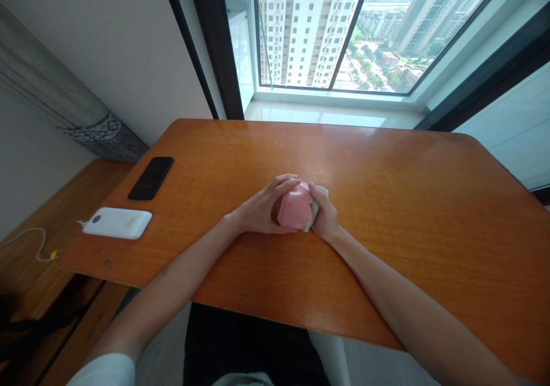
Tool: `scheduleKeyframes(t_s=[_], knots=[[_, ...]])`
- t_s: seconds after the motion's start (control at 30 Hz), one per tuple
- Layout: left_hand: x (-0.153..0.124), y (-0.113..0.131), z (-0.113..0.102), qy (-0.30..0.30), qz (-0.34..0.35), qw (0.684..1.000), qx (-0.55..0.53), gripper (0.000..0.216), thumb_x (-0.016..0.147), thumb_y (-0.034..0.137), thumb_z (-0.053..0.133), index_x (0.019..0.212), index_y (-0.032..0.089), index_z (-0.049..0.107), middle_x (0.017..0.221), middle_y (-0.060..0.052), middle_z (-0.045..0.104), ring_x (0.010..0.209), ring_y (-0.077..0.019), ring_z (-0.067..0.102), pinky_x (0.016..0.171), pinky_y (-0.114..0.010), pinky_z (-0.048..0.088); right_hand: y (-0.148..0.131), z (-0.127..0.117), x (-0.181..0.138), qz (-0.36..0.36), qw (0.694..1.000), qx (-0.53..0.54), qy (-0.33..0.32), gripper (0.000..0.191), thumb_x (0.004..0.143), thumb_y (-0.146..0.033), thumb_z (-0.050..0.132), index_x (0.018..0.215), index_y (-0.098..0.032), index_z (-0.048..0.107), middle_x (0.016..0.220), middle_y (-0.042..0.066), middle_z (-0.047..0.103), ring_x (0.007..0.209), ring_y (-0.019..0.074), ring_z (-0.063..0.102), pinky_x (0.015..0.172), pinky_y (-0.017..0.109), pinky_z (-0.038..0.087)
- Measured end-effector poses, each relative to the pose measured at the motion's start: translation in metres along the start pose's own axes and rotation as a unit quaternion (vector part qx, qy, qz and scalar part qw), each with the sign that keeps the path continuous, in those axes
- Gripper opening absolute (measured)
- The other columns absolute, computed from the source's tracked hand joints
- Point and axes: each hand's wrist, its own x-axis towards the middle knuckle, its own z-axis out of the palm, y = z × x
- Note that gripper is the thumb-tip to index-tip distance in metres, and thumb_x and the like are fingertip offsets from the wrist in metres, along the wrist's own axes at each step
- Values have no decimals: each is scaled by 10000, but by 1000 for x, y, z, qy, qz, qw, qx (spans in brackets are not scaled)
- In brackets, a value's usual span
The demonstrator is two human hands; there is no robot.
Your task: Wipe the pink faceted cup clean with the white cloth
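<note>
A small pink cup with faceted sides rests near the middle of the orange wooden table. My left hand wraps around its left side with the fingers curled over the top. My right hand is closed on a white cloth that is pressed against the cup's right side. Most of the cloth is hidden by my fingers and the cup.
A black phone lies face up near the table's left edge. In front of it sits a white power bank with a cable trailing off to the left. A large window stands beyond the far edge.
</note>
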Motion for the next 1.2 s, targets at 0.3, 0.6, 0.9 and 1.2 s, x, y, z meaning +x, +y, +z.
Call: scheduleKeyframes(t_s=[0.3,0.6,0.9,1.2], knots=[[-1,6,-7,18,-115,980,-164,1433,653,504,1064,1785,363,196,1591,-164,572,1314,-377,683,1097,-519,596,-21,6,-4,-26,988,-90,-123,526,864,-476,537,399,-270,672,367,71,581,465,196,552,626,355,549],[3,8,-9,17,-171,962,-211,1404,671,459,1046,1789,336,205,1540,-138,651,1207,-333,732,1035,-451,606,-9,-10,-2,71,994,-44,-75,404,624,-376,890,971,-210,766,772,18,782,655,213,696,650,352,613],[6,10,-16,16,-172,969,-176,990,784,624,935,1608,219,564,1570,-164,657,1395,-413,660,1208,-536,515,-6,-13,-4,-188,926,-317,-86,207,823,-306,780,703,-227,632,657,-21,659,566,135,535,541,262,463],[3,4,-15,9,-201,963,-178,845,906,790,734,1500,192,674,1486,-163,712,1380,-410,677,1207,-601,533,2,-23,0,-341,833,-401,-168,212,998,-231,640,826,-230,765,1076,101,730,918,206,711,750,317,575]])
